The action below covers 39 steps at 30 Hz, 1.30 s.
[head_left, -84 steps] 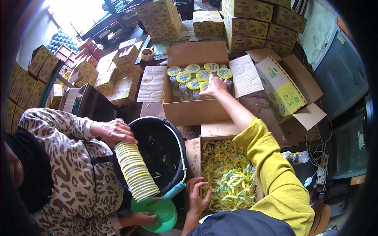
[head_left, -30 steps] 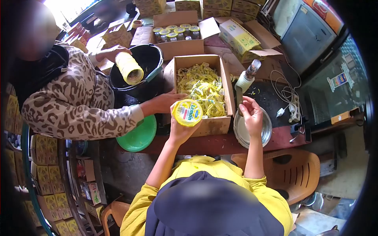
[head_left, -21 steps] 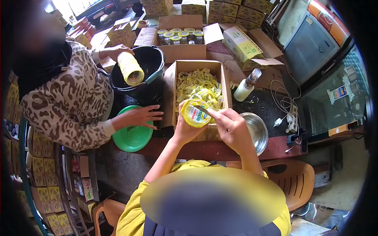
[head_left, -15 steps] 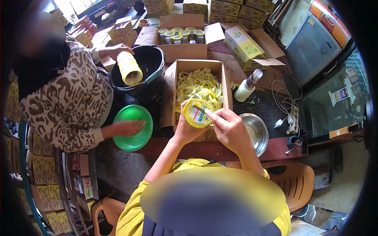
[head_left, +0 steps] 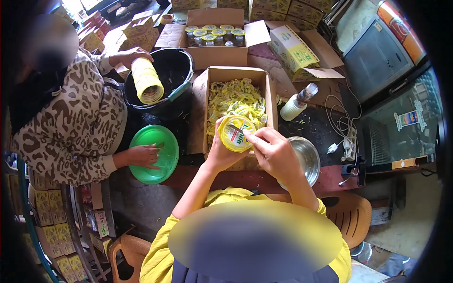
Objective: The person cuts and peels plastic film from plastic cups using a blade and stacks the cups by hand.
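Observation:
My left hand (head_left: 222,154) is wrapped round a cup with a yellow-rimmed lid (head_left: 234,137) marked "Lemon", its lid facing up. My right hand (head_left: 278,153) pinches a small dark blade (head_left: 236,129) whose tip lies on the lid. Just beyond both hands stands an open carton (head_left: 202,113) filled with yellow and clear plastic scraps. A metal bowl (head_left: 309,160) sits to the right, partly behind my right hand and forearm. Farther right, a white stack of cups (head_left: 293,108) leans with a clear container (head_left: 309,91) at its top.
On the left a co-worker holds a yellow stack (head_left: 147,80) over a black bucket (head_left: 187,89), the other hand over a green basin (head_left: 155,175). Behind, an open box (head_left: 214,56) holds lidded cups. A yellow carton (head_left: 292,47), cables (head_left: 334,108) and a chair (head_left: 361,214) are at the right.
Since the early frame, my right hand has left the box of cups and come to the lid with the blade. My left hand now holds a cup. The co-worker's lower hand has shifted over the basin.

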Available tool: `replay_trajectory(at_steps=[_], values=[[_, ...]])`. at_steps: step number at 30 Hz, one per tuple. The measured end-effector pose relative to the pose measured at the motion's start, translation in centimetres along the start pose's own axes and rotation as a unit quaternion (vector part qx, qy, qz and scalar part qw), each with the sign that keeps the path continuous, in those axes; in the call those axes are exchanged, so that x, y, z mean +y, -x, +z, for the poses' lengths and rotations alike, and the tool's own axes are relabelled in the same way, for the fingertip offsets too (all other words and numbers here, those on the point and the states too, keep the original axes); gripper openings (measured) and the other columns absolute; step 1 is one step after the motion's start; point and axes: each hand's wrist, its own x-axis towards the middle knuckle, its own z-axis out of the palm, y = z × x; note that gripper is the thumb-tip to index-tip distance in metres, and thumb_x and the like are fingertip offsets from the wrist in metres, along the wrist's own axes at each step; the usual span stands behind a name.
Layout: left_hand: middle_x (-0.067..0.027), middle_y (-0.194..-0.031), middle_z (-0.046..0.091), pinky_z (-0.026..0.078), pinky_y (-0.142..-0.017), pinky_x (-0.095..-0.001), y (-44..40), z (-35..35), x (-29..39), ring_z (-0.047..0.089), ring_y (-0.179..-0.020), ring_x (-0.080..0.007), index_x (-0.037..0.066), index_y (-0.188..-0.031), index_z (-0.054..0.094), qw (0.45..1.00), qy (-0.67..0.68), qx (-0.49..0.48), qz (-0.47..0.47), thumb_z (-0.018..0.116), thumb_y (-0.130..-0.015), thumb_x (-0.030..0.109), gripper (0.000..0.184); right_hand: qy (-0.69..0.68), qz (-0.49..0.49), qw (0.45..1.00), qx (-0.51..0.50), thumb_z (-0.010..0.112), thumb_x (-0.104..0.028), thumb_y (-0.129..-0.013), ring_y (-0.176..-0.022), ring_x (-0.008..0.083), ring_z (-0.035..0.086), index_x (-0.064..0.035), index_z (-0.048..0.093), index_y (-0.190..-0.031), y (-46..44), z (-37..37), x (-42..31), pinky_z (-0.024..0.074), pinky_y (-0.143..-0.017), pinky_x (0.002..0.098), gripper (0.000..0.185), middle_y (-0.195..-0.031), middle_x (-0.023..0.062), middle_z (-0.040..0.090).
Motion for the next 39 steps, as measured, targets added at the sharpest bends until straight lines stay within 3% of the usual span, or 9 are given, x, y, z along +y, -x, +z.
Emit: replay_trajectory(at_steps=[8, 11, 14, 21, 24, 27, 30, 32, 39], values=[[-0.01, -0.108, 0.047, 0.04, -0.088, -0.0313, -2.1, -0.4, -1.2, 0.049, -0.099, -0.0183, 0.005, -0.118, 0.027, 0.999, -0.019, -0.017, 0.031, 0.08, -0.055, 0.008, 0.083, 0.036, -0.004, 0.999, -0.03, 0.057, 0.0, -0.066, -0.08, 0.0241, 0.055, 0.0011, 0.057, -0.105, -1.8, 1.0, 1.5, 0.047, -0.072, 0.0331, 0.04, -0.084, 0.0112, 0.054], [-0.0122, -0.113, 0.047, 0.036, -0.092, -0.0324, -2.6, -0.7, -1.7, 0.049, -0.105, -0.0233, 0.003, -0.116, 0.036, 0.999, -0.026, -0.025, 0.008, 0.077, -0.06, 0.011, 0.07, 0.039, -0.002, 0.998, -0.049, 0.057, -0.001, -0.065, -0.079, 0.0237, 0.055, 0.0012, 0.057, -0.105, -2.7, 1.1, 2.0, 0.0473, -0.071, 0.033, 0.039, -0.083, 0.0111, 0.054], [-0.0119, -0.11, 0.047, 0.037, -0.092, -0.0318, -2.8, -0.7, -2.1, 0.049, -0.103, -0.0223, 0.003, -0.115, 0.037, 0.999, 0.026, -0.005, -0.033, 0.077, -0.06, 0.011, 0.069, 0.038, 0.0, 0.997, -0.06, 0.057, -0.001, -0.065, -0.077, 0.0229, 0.055, 0.0011, 0.057, -0.103, -2.8, 1.1, 2.5, 0.0475, -0.068, 0.0326, 0.038, -0.081, 0.0101, 0.053], [-0.0114, -0.107, 0.046, 0.038, -0.09, -0.0306, -3.3, -1.6, -3.3, 0.05, -0.098, -0.0219, 0.001, -0.118, 0.032, 0.999, -0.038, 0.01, -0.019, 0.077, -0.058, 0.009, 0.075, 0.042, 0.013, 0.997, -0.07, 0.058, 0.001, -0.063, -0.073, 0.0219, 0.054, -0.0019, 0.059, -0.101, -1.5, -0.6, 3.5, 0.0474, -0.064, 0.032, 0.038, -0.076, 0.0077, 0.051], [-0.0115, -0.107, 0.047, 0.036, -0.093, -0.0306, -3.6, -2.2, -3.5, 0.05, -0.1, -0.0214, 0.001, -0.12, 0.03, 0.995, -0.096, -0.038, 0.018, 0.076, -0.059, 0.008, 0.077, 0.028, 0.012, 0.997, -0.07, 0.059, 0.002, -0.063, -0.071, 0.0222, 0.053, -0.0028, 0.06, -0.1, -1.0, -1.7, 3.7, 0.0468, -0.064, 0.0321, 0.037, -0.074, 0.0076, 0.051], [-0.0122, -0.114, 0.047, 0.031, -0.098, -0.031, -3.8, -2.7, -2.9, 0.046, -0.109, -0.0205, 0.0, -0.124, 0.027, 0.986, 0.127, -0.104, -0.029, 0.076, -0.059, 0.01, 0.082, -0.018, 0.011, 0.998, -0.058, 0.059, 0.002, -0.063, -0.07, 0.0227, 0.052, -0.0047, 0.061, -0.101, -1.4, -3.3, 3.9, 0.0459, -0.064, 0.033, 0.038, -0.075, 0.007, 0.052], [-0.0122, -0.121, 0.045, 0.027, -0.103, -0.0323, -3.6, -3.2, -3.3, 0.041, -0.116, -0.0191, 0.003, -0.129, 0.022, 0.939, 0.27, -0.193, -0.088, 0.075, -0.061, 0.01, 0.087, -0.02, -0.027, 0.999, -0.041, 0.058, 0.001, -0.063, -0.072, 0.0222, 0.053, -0.0097, 0.063, -0.101, -2.1, -3.6, 4.6, 0.0447, -0.068, 0.0332, 0.04, -0.077, 0.0058, 0.055], [-0.0111, -0.126, 0.042, 0.025, -0.104, -0.0348, -3.8, -3.7, -3.0, 0.04, -0.118, -0.0177, 0.008, -0.134, 0.016, 0.921, 0.265, -0.275, -0.079, 0.073, -0.063, 0.007, 0.091, -0.003, -0.076, 0.997, -0.022, 0.057, 0.004, -0.06, -0.071, 0.0216, 0.053, -0.0107, 0.065, -0.1, -2.8, -3.1, 4.6, 0.0436, -0.069, 0.0328, 0.043, -0.078, 0.0055, 0.056], [-0.0126, -0.128, 0.039, 0.028, -0.102, -0.0344, -2.5, -4.2, -2.7, 0.04, -0.117, -0.019, 0.005, -0.136, 0.012, 0.913, 0.31, -0.243, -0.106, 0.074, -0.061, 0.006, 0.098, 0.019, -0.148, 0.988, -0.046, 0.058, -0.005, -0.061, -0.076, 0.0196, 0.054, -0.0171, 0.063, -0.102, -3.9, -2.3, 3.9, 0.0439, -0.073, 0.0337, 0.043, -0.081, 0.0016, 0.056]])
